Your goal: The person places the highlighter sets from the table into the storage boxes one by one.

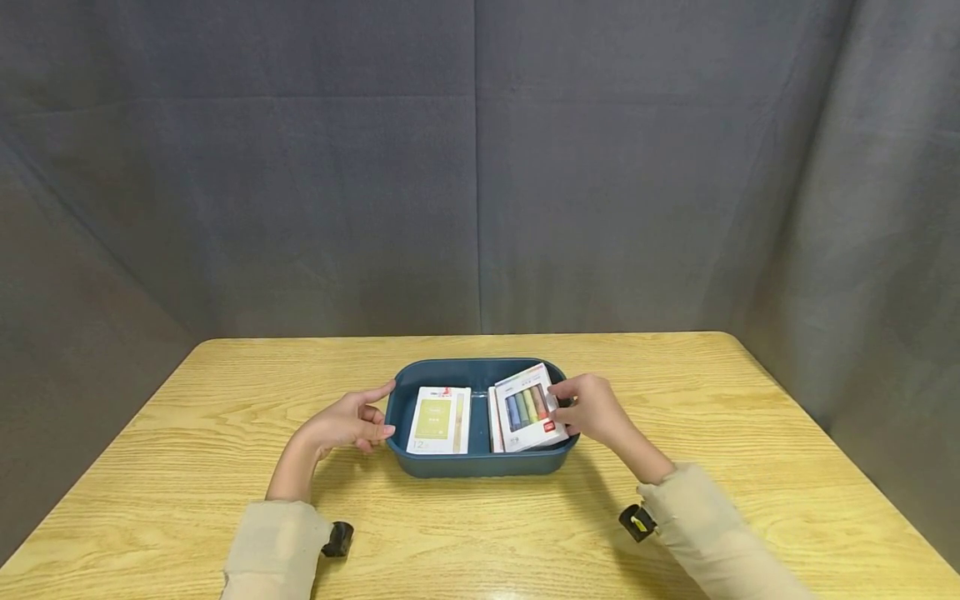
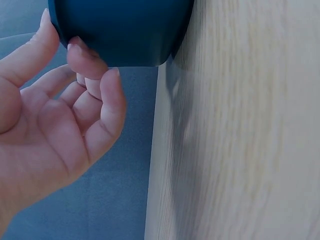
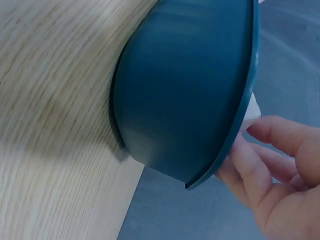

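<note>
A dark blue plastic basin (image 1: 480, 465) stands on the table. At its left end my left hand (image 1: 348, 423) holds the rim, thumb above and curled index finger below, as the left wrist view shows. My right hand (image 1: 596, 410) pinches the right edge of a white box of coloured sticks (image 1: 527, 408), its window showing blue, green, yellow and red. The box lies tilted in the basin's right half, over another white box (image 1: 495, 421) that is mostly hidden. In the right wrist view, only a white corner of the box (image 3: 251, 111) shows past the basin's rim.
A white box with a yellow-green panel (image 1: 435, 421) lies flat in the basin's left half. The wood-grain table (image 1: 225, 433) extends around the basin. Grey cloth (image 1: 480, 167) hangs behind and at both sides.
</note>
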### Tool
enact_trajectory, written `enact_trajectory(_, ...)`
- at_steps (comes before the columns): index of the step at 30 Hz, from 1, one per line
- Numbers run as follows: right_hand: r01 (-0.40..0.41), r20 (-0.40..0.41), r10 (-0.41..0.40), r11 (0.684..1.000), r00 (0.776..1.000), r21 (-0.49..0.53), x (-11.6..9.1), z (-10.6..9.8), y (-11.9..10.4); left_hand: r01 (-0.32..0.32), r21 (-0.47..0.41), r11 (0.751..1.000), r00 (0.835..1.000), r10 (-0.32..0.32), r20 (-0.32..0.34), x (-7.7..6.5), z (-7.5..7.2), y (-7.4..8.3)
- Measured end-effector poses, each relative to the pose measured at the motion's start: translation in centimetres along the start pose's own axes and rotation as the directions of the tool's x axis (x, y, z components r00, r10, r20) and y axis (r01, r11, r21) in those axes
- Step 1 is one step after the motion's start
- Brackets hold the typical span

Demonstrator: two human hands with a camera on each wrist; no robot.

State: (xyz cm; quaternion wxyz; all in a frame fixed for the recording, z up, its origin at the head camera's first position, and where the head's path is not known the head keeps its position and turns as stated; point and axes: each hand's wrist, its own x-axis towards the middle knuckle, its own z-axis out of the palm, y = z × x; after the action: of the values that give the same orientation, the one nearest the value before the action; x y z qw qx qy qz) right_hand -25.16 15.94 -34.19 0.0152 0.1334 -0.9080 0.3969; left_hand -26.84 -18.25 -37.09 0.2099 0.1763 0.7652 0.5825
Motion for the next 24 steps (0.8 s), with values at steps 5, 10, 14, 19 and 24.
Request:
enact_trajectory(5, 0.057, 0.0, -0.058, 0.989, 0.998, -0.139, 0.3, 0.6, -0.1, 0.006, -0.008, 1.0, 1.0, -0.006, 0.003, 0.0, 0.0, 0.0)
enact_trajectory(10, 0.117, -0.005, -0.122, 0.956, 0.992, -0.271, 0.6, 1.2, -0.2, 0.01, -0.005, 1.0, 1.0, -0.01, 0.0, 0.0, 0.0, -0.1)
enact_trajectory(14, 0.119, 0.01, -0.122, 0.936, 0.992, -0.332, 0.7, 1.7, -0.3, 0.007, -0.004, 1.0, 1.0, -0.007, 0.001, 0.0, -0.1, -0.2)
enact_trajectory(19, 0.141, 0.025, -0.142, 0.909, 0.989, -0.392, 0.9, 1.9, -0.4, -0.001, 0.004, 1.0, 1.0, 0.001, 0.008, 0.0, -0.1, -0.2)
enact_trajectory(24, 0.1, 0.02, -0.101, 0.898, 0.995, -0.429, 1.1, 2.1, -0.8, 0.0, 0.007, 1.0, 1.0, 0.0, 0.006, -0.1, -0.1, -0.2)
